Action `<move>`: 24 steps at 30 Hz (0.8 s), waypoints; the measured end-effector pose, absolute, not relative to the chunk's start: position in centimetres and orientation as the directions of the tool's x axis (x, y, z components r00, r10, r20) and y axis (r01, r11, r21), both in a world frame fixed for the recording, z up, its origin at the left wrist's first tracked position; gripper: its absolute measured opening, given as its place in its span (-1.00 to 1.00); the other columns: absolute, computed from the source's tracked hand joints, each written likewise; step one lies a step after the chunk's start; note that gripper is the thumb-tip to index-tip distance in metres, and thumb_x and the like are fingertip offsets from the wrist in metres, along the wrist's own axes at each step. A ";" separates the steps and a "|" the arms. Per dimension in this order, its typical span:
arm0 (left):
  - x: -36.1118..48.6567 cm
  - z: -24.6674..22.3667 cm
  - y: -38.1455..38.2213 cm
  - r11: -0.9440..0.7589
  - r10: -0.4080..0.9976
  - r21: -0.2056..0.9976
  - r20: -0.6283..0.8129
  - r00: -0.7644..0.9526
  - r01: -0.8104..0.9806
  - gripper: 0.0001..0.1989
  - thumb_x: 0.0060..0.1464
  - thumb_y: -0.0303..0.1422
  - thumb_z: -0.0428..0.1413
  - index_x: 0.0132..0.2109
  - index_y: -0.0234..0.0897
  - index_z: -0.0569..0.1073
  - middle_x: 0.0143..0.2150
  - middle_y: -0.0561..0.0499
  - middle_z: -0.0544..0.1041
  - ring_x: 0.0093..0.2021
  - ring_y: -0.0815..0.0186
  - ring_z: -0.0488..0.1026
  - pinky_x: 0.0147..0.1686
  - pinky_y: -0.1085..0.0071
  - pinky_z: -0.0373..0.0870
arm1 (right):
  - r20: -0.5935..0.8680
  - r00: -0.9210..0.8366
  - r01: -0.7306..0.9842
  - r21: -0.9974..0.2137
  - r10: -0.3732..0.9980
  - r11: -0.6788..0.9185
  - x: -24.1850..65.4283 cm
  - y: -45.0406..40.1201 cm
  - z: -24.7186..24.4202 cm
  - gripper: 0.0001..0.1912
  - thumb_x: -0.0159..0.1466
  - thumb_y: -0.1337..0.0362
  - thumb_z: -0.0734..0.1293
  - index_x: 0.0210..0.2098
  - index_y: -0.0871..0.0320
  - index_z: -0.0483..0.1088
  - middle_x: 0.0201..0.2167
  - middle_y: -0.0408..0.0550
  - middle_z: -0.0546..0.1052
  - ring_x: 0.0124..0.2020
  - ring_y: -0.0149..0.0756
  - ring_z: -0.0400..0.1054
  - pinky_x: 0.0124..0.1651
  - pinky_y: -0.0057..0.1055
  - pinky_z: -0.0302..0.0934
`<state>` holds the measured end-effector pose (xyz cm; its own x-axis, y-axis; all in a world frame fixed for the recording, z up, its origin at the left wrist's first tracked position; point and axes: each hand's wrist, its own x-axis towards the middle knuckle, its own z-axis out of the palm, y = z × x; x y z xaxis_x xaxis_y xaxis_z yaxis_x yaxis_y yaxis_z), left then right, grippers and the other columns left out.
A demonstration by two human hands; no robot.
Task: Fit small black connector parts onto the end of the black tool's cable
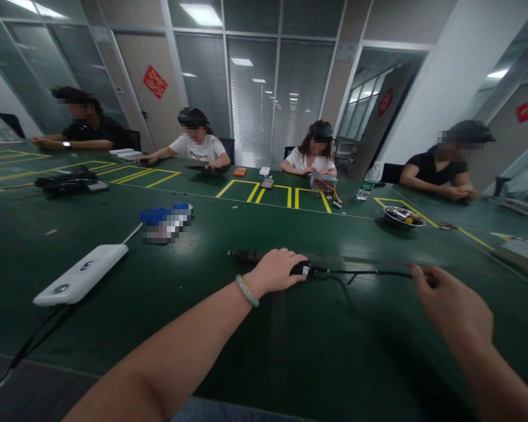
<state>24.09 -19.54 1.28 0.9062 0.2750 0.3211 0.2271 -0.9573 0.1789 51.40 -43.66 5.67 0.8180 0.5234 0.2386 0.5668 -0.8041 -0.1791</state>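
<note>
A black, rod-shaped corded tool (pixel 246 256), by its look an electric screwdriver, lies across the green table with its small metal tip to the left. My left hand (pixel 278 271) is closed over its middle, with a bracelet at the wrist. From the tool's right end, near a white label, runs a thin black cord (pixel 365 272). My right hand (pixel 453 305) pinches that cord and holds it stretched just above the tabletop. Part of the tool's body is hidden under my left fingers.
On the left lies a white power bank (pixel 83 274) with cables. A blurred blue-and-white item (pixel 167 223) is behind it. A black cable bundle (pixel 70 180), a metal bowl of parts (pixel 403 217) and a water bottle (pixel 368 181) stand farther off. Several people sit across the table.
</note>
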 end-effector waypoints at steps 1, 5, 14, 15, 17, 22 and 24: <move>24.0 1.5 -19.5 -0.959 0.265 0.181 0.313 0.912 0.217 -0.51 0.17 -0.02 0.03 0.17 -0.11 0.29 0.00 -0.01 0.47 -0.03 0.19 0.36 -0.08 0.29 0.29 | 0.269 0.822 0.555 -0.178 0.502 -0.813 52.1 -41.9 6.1 -0.34 0.32 -0.23 -0.03 -0.07 0.05 0.46 -0.30 0.16 0.49 -0.32 0.07 0.37 -0.45 -0.22 0.09; 23.5 2.3 -19.4 -0.965 0.236 0.179 0.274 0.932 0.192 -0.52 0.15 -0.04 0.05 0.14 -0.13 0.31 -0.04 -0.03 0.49 -0.04 0.19 0.37 -0.09 0.30 0.31 | 0.201 0.842 0.535 -0.208 0.500 -0.819 54.6 -36.3 3.7 -0.40 0.35 -0.13 -0.02 -0.12 0.08 0.48 -0.26 0.18 0.49 -0.24 0.07 0.37 -0.34 -0.21 0.14; 23.7 2.5 -20.2 -0.974 0.218 0.127 0.307 0.926 0.188 -0.54 0.14 -0.08 0.07 0.10 -0.19 0.34 -0.02 -0.06 0.47 -0.04 0.19 0.40 -0.06 0.27 0.32 | 0.256 0.523 0.821 -0.408 0.813 -0.399 56.2 -34.0 -2.5 -0.56 0.37 -0.01 0.08 -0.13 0.11 0.44 -0.12 0.02 0.45 -0.11 -0.14 0.34 -0.11 -0.31 0.18; 23.8 2.4 -20.3 -0.977 0.206 0.117 0.318 0.925 0.177 -0.54 0.15 -0.10 0.07 0.14 -0.18 0.32 0.04 -0.06 0.44 0.00 0.19 0.39 -0.03 0.26 0.31 | 0.258 0.466 0.837 -0.440 0.846 -0.327 55.6 -33.9 -2.4 -0.55 0.38 -0.03 0.07 -0.13 0.11 0.44 -0.14 0.01 0.45 -0.11 -0.16 0.33 -0.10 -0.32 0.18; 24.1 2.1 -20.6 -0.984 0.172 0.102 0.328 0.929 0.146 -0.55 0.18 -0.15 0.06 0.17 -0.14 0.28 0.11 -0.04 0.40 0.05 0.20 0.36 -0.01 0.27 0.30 | 0.253 0.358 0.857 -0.471 0.899 -0.209 54.0 -33.6 -1.8 -0.55 0.37 -0.06 0.09 -0.15 0.10 0.44 -0.18 -0.01 0.44 -0.16 -0.19 0.33 -0.14 -0.34 0.19; 24.4 1.8 -21.0 -0.986 0.162 0.072 0.297 0.941 0.147 -0.64 0.22 -0.20 0.04 0.13 -0.08 0.32 0.04 0.01 0.43 -0.05 0.26 0.42 -0.08 0.31 0.30 | 0.173 0.077 0.909 -0.417 0.982 0.002 50.4 -33.9 0.4 -0.66 0.29 -0.05 0.27 -0.28 0.10 0.44 -0.22 -0.07 0.39 -0.23 -0.24 0.31 -0.21 -0.37 0.20; 24.4 2.0 -21.0 -0.983 0.182 0.064 0.285 0.941 0.171 -0.67 0.21 -0.20 0.03 0.10 -0.08 0.34 -0.02 0.01 0.44 -0.10 0.26 0.43 -0.13 0.32 0.30 | 0.127 0.013 0.910 -0.414 0.992 0.041 49.7 -34.3 1.1 -0.72 0.26 0.00 0.33 -0.26 0.08 0.44 -0.20 -0.08 0.38 -0.20 -0.24 0.30 -0.18 -0.36 0.21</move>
